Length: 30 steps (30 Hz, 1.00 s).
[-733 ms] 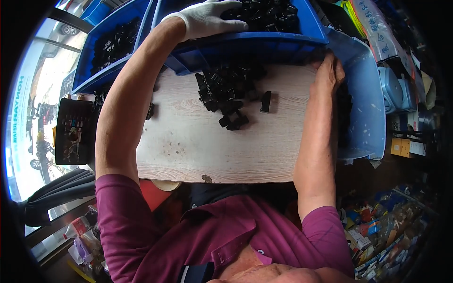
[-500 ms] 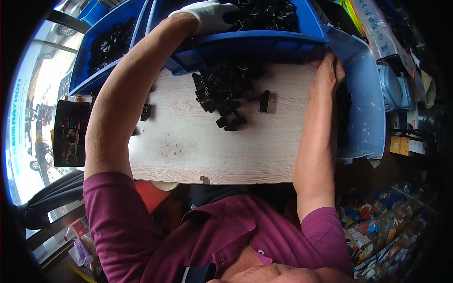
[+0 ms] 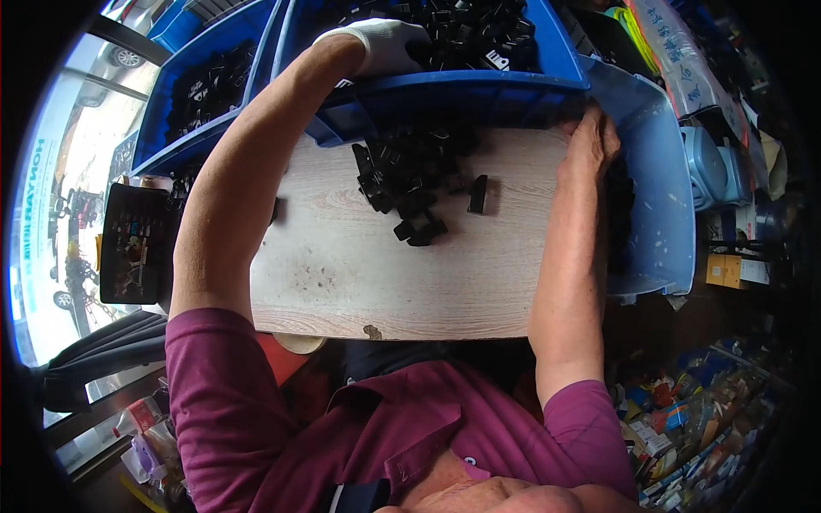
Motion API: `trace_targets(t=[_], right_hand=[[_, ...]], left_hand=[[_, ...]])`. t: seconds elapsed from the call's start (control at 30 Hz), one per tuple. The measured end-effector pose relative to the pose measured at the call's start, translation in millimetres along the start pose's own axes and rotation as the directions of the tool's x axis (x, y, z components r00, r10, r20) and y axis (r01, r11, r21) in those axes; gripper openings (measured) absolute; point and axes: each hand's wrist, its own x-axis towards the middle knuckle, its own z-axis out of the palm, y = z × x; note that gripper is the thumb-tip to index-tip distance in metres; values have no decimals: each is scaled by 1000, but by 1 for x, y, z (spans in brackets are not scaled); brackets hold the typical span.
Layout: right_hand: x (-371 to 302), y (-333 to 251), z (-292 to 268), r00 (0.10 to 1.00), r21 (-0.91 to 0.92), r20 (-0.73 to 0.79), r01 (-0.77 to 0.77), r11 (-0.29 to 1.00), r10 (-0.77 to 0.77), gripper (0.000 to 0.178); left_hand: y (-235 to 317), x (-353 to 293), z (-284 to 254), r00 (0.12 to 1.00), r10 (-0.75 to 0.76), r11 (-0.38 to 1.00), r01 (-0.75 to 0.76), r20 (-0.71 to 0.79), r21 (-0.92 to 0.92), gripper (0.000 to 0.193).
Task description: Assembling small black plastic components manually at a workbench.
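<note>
My left hand (image 3: 386, 46), in a white glove, reaches over the front wall of a large blue bin (image 3: 462, 79) and into a heap of small black plastic parts (image 3: 479, 32). Its fingertips are lost among the parts, so what they hold cannot be seen. Bare, my right hand (image 3: 592, 137) is closed at the bin's front right corner, its fingers partly in shadow there. On the table below the bin lies a loose pile of the same black parts (image 3: 402, 175). One black part (image 3: 478, 194) stands apart, right of the pile.
A second blue bin (image 3: 184, 139) of black parts is at the far left. Beside my right forearm stands a light blue tub (image 3: 654, 214) with dark parts inside. A dark tray (image 3: 134, 244) sits at the left edge of the pale wooden table (image 3: 385, 291). Clutter fills the lower right.
The whole view has shifted slightly. My gloved left hand has sunk a little toward the bin's front wall, and a part with a white face now shows in the heap. My right hand stays at the corner.
</note>
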Motion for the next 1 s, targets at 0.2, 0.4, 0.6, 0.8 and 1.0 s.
trace_targets(t=[0.2, 0.4, 0.6, 0.8, 1.0], right_hand=[[1, -1, -1, 1000, 12, 1, 6, 1000, -6, 34], [-3, -5, 1, 1000, 1, 7, -14, 1000, 14, 31], [-2, -3, -1, 1000, -8, 16, -24, 1000, 24, 30], [-5, -7, 3, 1000, 23, 18, -26, 999, 25, 29], [-1, -6, 4, 999, 87, -8, 45, 995, -45, 27]], left_hand=[[3, -2, -11, 1000, 27, 998, -28, 9, 61, 49], [12, -11, -22, 985, 9, 999, -17, -174, -45, 45], [24, -26, -50, 925, 55, 993, -90, -375, -78, 45], [24, -41, -57, 737, 82, 944, -274, -671, -185, 35], [78, -99, -55, 519, 292, 885, -466, -803, 21, 27]])
